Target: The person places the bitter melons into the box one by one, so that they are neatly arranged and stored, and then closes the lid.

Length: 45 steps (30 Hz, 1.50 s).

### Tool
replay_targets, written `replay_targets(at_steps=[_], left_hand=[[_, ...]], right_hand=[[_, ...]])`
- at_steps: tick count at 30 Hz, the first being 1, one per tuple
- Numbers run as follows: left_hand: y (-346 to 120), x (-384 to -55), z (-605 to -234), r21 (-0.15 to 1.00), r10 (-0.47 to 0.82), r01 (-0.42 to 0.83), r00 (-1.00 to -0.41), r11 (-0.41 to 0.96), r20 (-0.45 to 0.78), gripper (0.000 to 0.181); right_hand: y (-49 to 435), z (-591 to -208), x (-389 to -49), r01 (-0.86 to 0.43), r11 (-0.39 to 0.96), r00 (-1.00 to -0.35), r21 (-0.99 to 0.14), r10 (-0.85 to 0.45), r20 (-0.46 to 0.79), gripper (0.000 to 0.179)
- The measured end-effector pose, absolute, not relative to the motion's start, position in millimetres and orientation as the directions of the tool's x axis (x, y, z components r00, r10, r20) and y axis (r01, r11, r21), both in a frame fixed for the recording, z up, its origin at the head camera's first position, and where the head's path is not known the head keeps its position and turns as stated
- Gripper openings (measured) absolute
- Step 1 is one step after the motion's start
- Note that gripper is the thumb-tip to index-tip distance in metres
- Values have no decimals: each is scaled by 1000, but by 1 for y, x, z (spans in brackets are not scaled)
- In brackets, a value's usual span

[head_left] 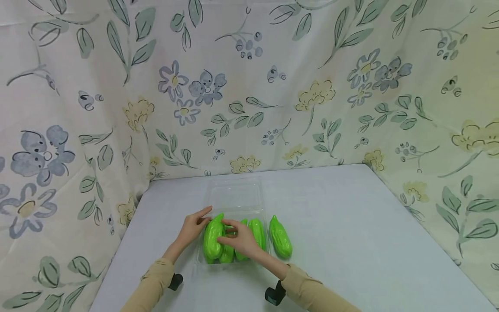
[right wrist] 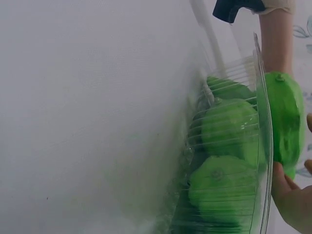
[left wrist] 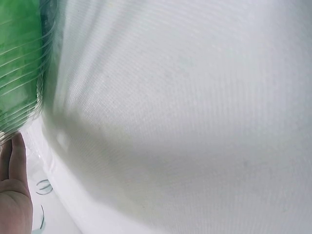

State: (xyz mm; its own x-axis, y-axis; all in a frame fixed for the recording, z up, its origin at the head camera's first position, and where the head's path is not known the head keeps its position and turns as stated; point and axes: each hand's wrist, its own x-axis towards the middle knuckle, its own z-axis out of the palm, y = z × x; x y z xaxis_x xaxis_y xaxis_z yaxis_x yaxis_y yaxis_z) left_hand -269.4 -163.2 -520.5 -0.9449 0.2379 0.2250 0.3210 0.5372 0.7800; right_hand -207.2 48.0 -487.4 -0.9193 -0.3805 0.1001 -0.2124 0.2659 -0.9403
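A clear plastic clamshell box [head_left: 249, 261] holds several bright green, ridged gourds with pointed tips. One gourd [head_left: 213, 238] lies on top at the left, rising above the rim in the right wrist view. My right hand [head_left: 242, 238] is at that gourd's right side, thumb and index finger spread apart, fingertips right at its skin. My left hand [head_left: 192, 227] is at the box's left side near the gourd's tip. In the left wrist view, its extended fingers [left wrist: 18, 158] rest against the ribbed plastic wall. Another gourd [right wrist: 222, 187] shows through the box's side.
A loose green gourd [head_left: 280, 237] lies on the white table [head_left: 351, 234] just right of the box. The box's transparent lid [head_left: 235, 196] is folded back behind it. A floral curtain [head_left: 249, 108] hangs behind the table and down its sides.
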Motion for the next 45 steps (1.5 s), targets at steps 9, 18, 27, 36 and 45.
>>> replay_targets(at_steps=[9,18,27,36,45], left_hand=[[-163,-269,-521,785,222,313,-948,534,226,42],[-163,-269,-520,783,228,322,-945,532,234,42],[-164,-270,-521,774,231,336,-941,537,248,42],[-164,-269,-519,771,239,357,-933,527,268,41],[-165,-269,-521,762,246,371,-928,531,280,41]], right_hand=[[56,-486,-208,-224,281,-908,-933,-409,95,57],[67,-483,-203,-226,242,-895,-944,-434,104,54],[80,-479,-200,-258,272,-886,-927,-449,115,51],[99,-472,-203,-303,285,-896,-909,-409,171,49],[116,-459,-208,-293,303,-925,-907,-330,189,49]])
